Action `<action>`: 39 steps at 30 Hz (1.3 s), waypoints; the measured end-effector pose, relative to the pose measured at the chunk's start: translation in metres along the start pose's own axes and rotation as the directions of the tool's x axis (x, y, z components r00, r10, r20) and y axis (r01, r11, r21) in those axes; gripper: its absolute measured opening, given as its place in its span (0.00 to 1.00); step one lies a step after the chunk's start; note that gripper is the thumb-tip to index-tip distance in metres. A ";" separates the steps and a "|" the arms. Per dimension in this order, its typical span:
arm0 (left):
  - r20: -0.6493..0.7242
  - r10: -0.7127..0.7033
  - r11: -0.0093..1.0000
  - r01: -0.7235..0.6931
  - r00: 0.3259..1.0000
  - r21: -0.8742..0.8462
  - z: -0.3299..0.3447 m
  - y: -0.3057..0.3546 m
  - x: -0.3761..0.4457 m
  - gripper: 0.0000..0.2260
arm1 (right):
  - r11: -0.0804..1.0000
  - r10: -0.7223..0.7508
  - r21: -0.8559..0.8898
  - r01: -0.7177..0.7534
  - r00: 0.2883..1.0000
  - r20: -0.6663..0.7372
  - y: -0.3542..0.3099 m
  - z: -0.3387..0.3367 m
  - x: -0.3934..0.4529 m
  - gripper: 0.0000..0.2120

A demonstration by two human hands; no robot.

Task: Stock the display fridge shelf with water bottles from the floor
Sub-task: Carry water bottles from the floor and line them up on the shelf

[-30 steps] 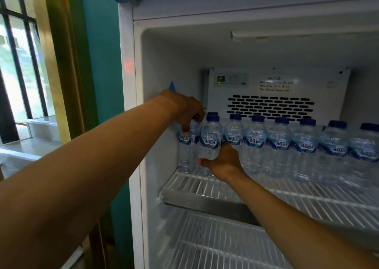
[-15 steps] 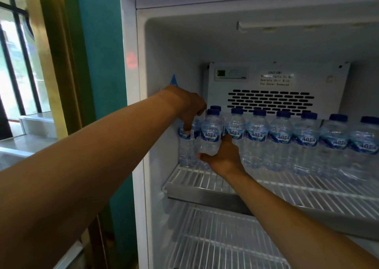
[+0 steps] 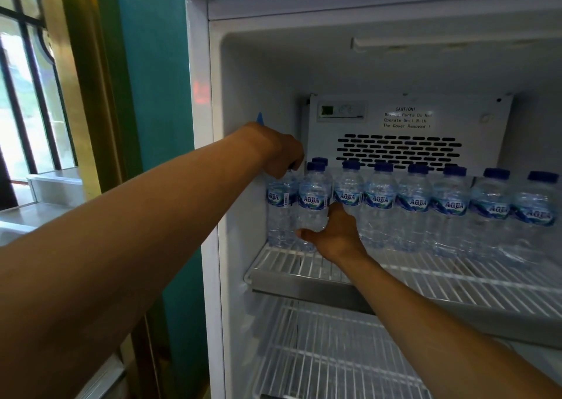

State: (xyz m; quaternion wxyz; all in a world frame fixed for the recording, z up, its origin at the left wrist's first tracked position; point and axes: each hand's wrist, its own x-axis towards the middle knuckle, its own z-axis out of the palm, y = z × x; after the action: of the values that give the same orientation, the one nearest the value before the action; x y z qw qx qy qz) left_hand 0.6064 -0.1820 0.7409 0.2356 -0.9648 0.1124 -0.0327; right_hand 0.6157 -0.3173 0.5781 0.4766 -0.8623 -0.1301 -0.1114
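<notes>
**Two hands on the leftmost bottles of the upper fridge shelf**

The white display fridge stands open, and its upper white wire shelf carries a row of clear plastic water bottles with blue caps and blue "AQUA" labels, standing upright side by side along the far edge, from the left wall across to the right. The left hand reaches in from the left and grasps the top of the leftmost clear bottle, its fingers curled over the cap. The right hand wraps around the lower body of the second clear bottle, thumb on its near left side. One more blue cap shows just behind these two. The lower white wire shelf sits beneath.
</notes>
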 end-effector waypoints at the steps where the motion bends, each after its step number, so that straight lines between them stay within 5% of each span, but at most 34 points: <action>1: -0.002 0.002 1.000 -0.002 1.000 -0.009 0.000 0.000 0.000 0.20 | 1.000 0.001 -0.002 -0.001 1.000 -0.004 0.000 0.000 0.000 0.47; 21: -0.118 -0.070 0.991 0.055 0.991 -0.125 0.013 0.011 -0.022 0.23 | 1.000 -0.013 -0.020 0.013 1.000 0.013 -0.005 -0.016 -0.018 0.44; 28: -0.252 -0.087 0.980 0.036 0.964 -0.198 0.033 0.042 -0.070 0.34 | 0.962 -0.174 -0.204 0.184 0.983 0.064 0.003 -0.060 -0.051 0.37; 39: -0.339 -0.140 0.918 -0.006 0.930 -0.396 0.041 0.132 -0.179 0.35 | 0.880 -0.387 -0.291 0.376 0.922 0.022 0.009 -0.176 -0.150 0.30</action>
State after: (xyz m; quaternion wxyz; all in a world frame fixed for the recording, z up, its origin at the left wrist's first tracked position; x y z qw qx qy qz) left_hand 0.4107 -0.2365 0.6414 0.0127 -0.9730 0.1243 -0.1941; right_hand 0.4650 -0.4895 0.6154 0.3163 -0.8778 -0.2708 -0.2366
